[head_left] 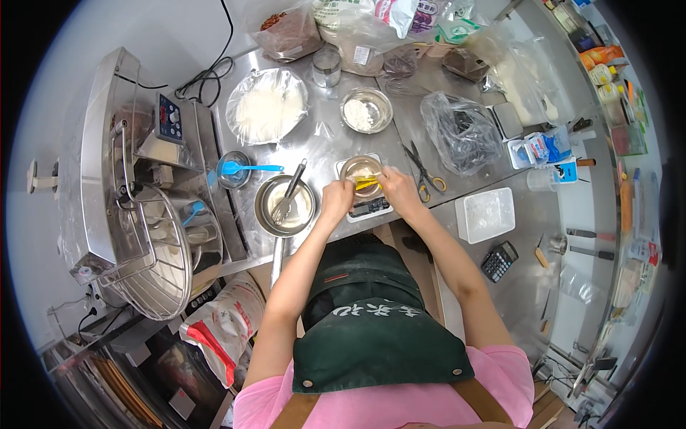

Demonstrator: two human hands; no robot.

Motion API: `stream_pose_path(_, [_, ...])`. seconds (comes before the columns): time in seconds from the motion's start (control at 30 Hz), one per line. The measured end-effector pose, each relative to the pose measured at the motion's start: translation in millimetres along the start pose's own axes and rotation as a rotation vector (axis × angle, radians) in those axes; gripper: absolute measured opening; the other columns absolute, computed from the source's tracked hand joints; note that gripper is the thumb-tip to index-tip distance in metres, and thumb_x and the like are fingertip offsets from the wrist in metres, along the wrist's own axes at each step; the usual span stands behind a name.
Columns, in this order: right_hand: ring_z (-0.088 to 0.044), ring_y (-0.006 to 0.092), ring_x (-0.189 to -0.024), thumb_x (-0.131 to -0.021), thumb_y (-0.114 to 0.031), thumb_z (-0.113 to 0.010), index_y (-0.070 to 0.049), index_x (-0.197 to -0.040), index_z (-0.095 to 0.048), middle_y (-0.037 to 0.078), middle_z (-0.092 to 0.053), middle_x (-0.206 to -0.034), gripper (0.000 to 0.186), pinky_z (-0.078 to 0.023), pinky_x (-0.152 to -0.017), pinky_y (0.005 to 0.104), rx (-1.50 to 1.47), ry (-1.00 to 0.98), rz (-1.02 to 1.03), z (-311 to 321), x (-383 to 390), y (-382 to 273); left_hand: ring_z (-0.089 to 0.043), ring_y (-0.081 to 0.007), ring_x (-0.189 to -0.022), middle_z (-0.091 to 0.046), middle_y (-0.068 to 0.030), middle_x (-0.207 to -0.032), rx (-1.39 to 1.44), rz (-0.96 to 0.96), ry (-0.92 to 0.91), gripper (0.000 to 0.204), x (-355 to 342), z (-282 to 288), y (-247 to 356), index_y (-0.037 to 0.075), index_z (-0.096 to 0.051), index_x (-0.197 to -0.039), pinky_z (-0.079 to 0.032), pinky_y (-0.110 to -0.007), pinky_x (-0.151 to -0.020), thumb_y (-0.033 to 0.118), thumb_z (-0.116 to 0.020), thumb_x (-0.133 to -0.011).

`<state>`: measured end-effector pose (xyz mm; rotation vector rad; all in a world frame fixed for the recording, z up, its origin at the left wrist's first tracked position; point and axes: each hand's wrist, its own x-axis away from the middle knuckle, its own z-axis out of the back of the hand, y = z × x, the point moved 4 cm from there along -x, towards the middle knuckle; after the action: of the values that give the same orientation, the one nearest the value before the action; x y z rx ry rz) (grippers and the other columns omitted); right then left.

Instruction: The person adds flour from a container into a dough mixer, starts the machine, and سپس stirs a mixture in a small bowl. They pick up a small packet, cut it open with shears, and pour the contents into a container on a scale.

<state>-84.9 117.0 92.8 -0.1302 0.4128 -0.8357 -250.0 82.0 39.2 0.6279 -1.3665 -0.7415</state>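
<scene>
My left hand (338, 199) and my right hand (400, 190) pinch a small yellow packet (367, 181) from its two ends. They hold it over a small metal bowl (349, 166) with pale contents. That bowl stands on a white digital kitchen scale (384, 209). Left of my left hand sits a saucepan (311, 203) with a pale substance inside, and a whisk (294, 180) leans in it. Just right of my right hand lie scissors (423, 174) with yellow and black handles. Behind the scale a metal bowl (389, 114) contains white powder.
A film-covered bowl (266, 107) and a small bowl with a blue spatula (250, 168) stand to the left, near a large mixer (107, 164). To the right are a clear plastic bag (461, 132), a white tub (486, 214) and a calculator (499, 261). Ingredient bags (354, 36) line the back.
</scene>
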Motion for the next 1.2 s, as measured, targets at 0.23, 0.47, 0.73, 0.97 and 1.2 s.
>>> stream_pose_path(0.23, [-0.062,0.0265,-0.078,-0.076,-0.004,-0.060,-0.004,-0.076,-0.059,0.009,-0.055,-0.077,0.001,-0.052,-0.060,0.0391,0.016,-0.020,-0.001,3,-5,0,-0.066,-0.0339,-0.085,-0.063,-0.0225,-0.101,-0.313,-0.737,0.247,0.030,39,0,37,-0.006,-0.063,-0.107,-0.053,-0.039,-0.072,-0.005,-0.066,-0.077])
stream_pose_path(0.47, [-0.065,0.0245,-0.080,-0.076,-0.006,-0.059,-0.005,-0.075,-0.060,0.007,-0.058,-0.080,0.002,-0.054,-0.063,0.0383,0.009,-0.038,0.005,2,-9,-2,-0.066,-0.0342,-0.081,-0.066,-0.0162,-0.092,-0.361,-0.834,0.315,0.014,31,-3,32,-0.003,-0.069,-0.092,-0.053,-0.037,-0.071,-0.002,-0.069,-0.079])
stream_pose_path(0.73, [-0.064,0.0362,-0.078,-0.082,-0.007,-0.068,-0.002,-0.096,-0.070,0.016,-0.064,-0.084,0.015,-0.051,-0.067,0.0428,-0.394,-0.058,-0.222,0,-6,14,-0.068,-0.0308,-0.077,-0.067,-0.0151,-0.091,-0.328,-0.845,0.365,0.012,31,1,29,-0.002,-0.071,-0.092,-0.053,-0.035,-0.068,-0.002,-0.068,-0.080])
stream_pose_path(0.97, [-0.065,0.0371,-0.078,-0.083,-0.005,-0.066,0.000,-0.096,-0.070,0.017,-0.066,-0.086,0.015,-0.052,-0.069,0.0422,-0.438,-0.033,-0.217,-3,-3,14,-0.066,-0.0340,-0.079,-0.065,-0.0168,-0.091,-0.314,-0.794,0.363,0.012,36,-4,28,-0.003,-0.070,-0.093,-0.052,-0.038,-0.071,-0.003,-0.067,-0.081])
stream_pose_path(1.2, [-0.065,0.0378,-0.078,-0.082,-0.003,-0.066,0.000,-0.094,-0.070,0.017,-0.065,-0.085,0.013,-0.052,-0.069,0.0429,-0.430,-0.007,-0.174,-1,-4,9,-0.066,-0.0317,-0.077,-0.064,-0.0138,-0.091,-0.331,-0.829,0.389,0.012,35,-7,26,0.000,-0.071,-0.093,-0.052,-0.037,-0.069,-0.001,-0.068,-0.082])
